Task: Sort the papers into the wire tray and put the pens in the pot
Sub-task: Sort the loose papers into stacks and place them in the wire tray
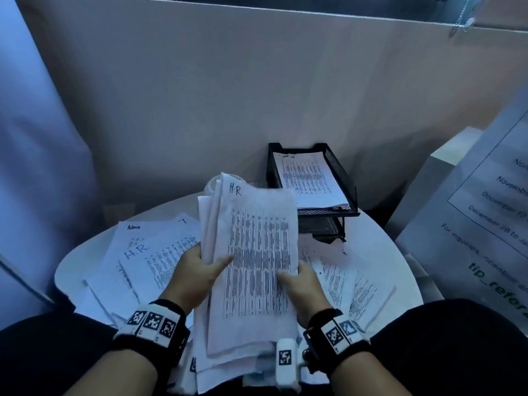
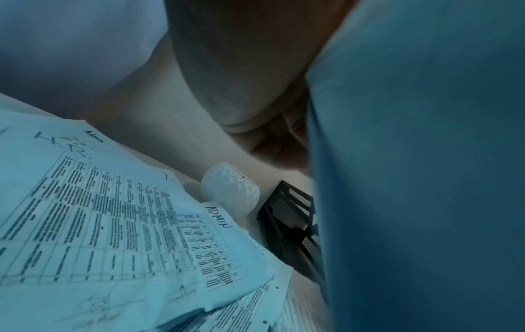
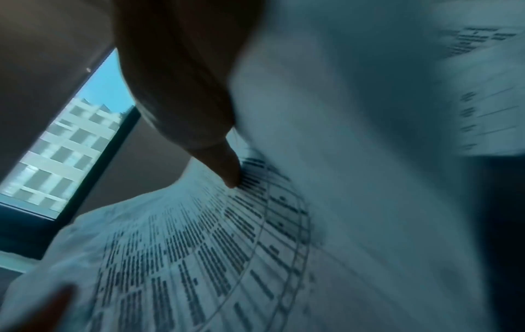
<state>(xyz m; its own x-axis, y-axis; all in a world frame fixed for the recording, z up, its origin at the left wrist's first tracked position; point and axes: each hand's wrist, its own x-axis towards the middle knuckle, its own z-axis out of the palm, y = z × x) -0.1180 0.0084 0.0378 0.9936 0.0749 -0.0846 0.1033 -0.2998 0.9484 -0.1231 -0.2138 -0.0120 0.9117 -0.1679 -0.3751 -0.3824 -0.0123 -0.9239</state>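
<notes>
I hold a stack of printed papers (image 1: 257, 252) upright over the round white table (image 1: 383, 252); its top sheet is marked "H.R". My left hand (image 1: 200, 270) grips the stack's left edge, thumb on the front. My right hand (image 1: 300, 284) pinches the right edge, thumb on the print (image 3: 230, 170). The black wire tray (image 1: 337, 167) stands at the table's back with a printed sheet (image 1: 308, 178) in its top tier. A white faceted pot (image 2: 230, 191) stands behind the stack, left of the tray. Loose sheets marked "Admin" and "H.R" (image 1: 151, 252) lie to the left. No pens are visible.
More loose sheets (image 1: 343, 275) cover the table's right side. A beige partition (image 1: 228, 95) rises right behind the table. A large printed notice (image 1: 485, 210) leans at the right. My dark-clothed legs sit at the near edge.
</notes>
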